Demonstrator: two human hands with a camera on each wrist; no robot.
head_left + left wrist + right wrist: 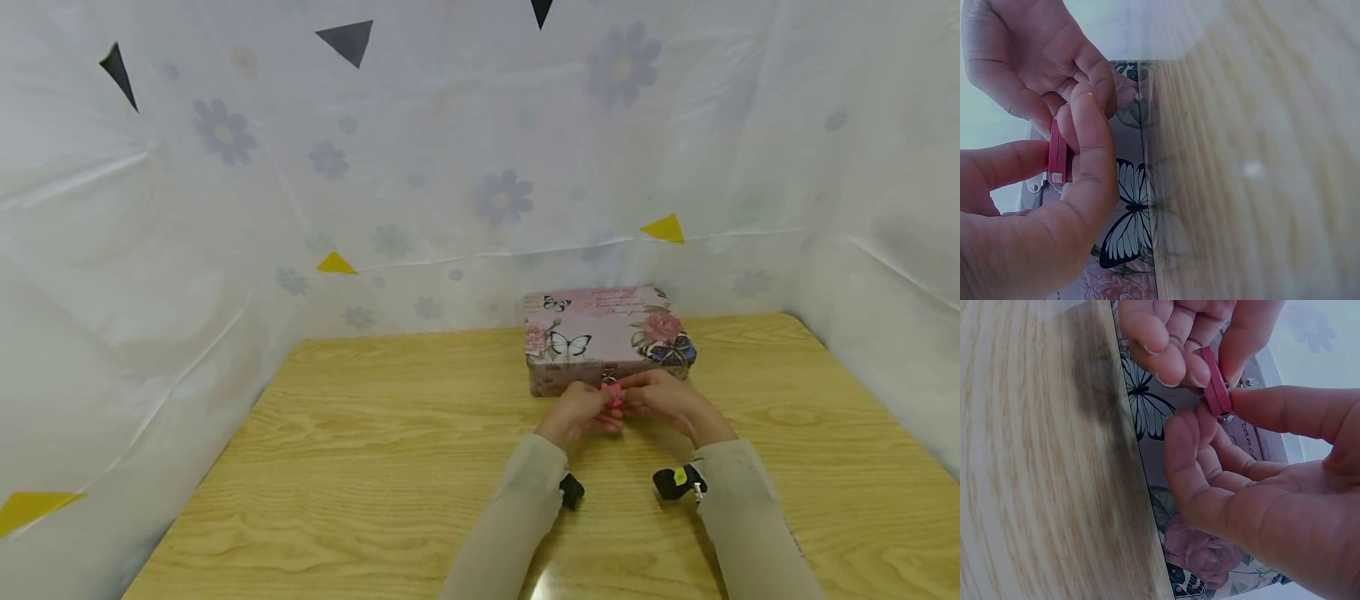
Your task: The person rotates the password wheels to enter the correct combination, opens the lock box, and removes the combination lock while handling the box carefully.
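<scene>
A small pink padlock (615,394) hangs at the front latch (609,372) of a pink tin box (600,325) printed with butterflies and roses. The box lid is down. My left hand (583,410) pinches the padlock from the left, its thumb on one face and curled fingers behind the other. From the right, my right hand (666,400) grips the same padlock (1215,384) between thumb and bent fingers. Edge-on in the left wrist view, the padlock (1057,153) shows a thin seam and a small pale piece at one end. Fingers hide most of its faces.
The box stands near the back edge of a wood-grain table (360,467). Behind it hangs a white flowered curtain (450,167) with black and yellow triangles. Dark wrist straps (678,482) sit below both hands.
</scene>
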